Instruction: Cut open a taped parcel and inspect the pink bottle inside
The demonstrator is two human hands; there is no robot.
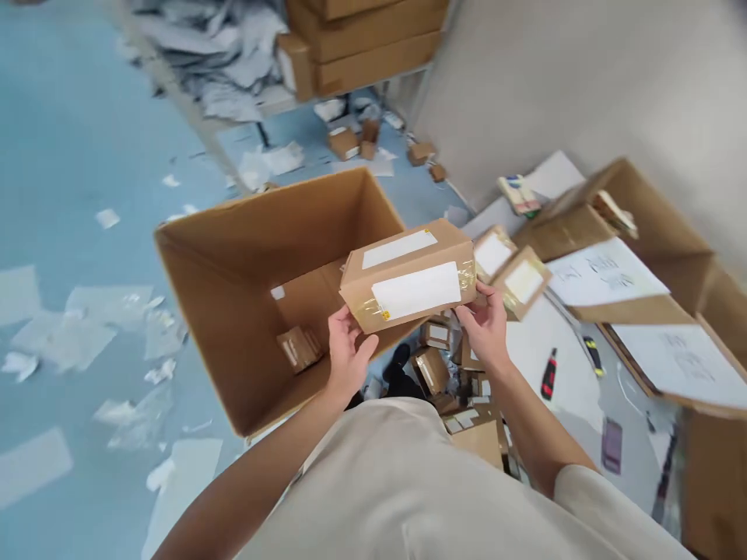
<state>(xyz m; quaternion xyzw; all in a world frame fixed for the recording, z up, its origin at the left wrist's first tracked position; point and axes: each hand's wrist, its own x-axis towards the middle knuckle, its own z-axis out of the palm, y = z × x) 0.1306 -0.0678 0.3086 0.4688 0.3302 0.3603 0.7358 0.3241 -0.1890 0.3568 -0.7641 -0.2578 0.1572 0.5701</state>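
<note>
Between my two hands is a taped cardboard box (408, 272) with white labels on two of its faces. My left hand (347, 354) grips its lower left corner, thumb and fingers bent against the cardboard. At the lower right corner, my right hand (485, 325) pinches the other end. The held box is tilted over the right side of a large open carton (215, 272). Inside that carton lie a flat brown box (315, 299) and a smaller taped box (299, 348); part of its inside is hidden behind the held box.
Small boxes (430, 369) crowd the floor by my feet. To the right, a table (627, 486) bears a red utility knife (548, 375), a phone (611, 445) and open cartons with handwritten sheets (607, 272). Paper scraps (64, 334) litter the blue floor; a shelf with stacked boxes (379, 54) stands behind.
</note>
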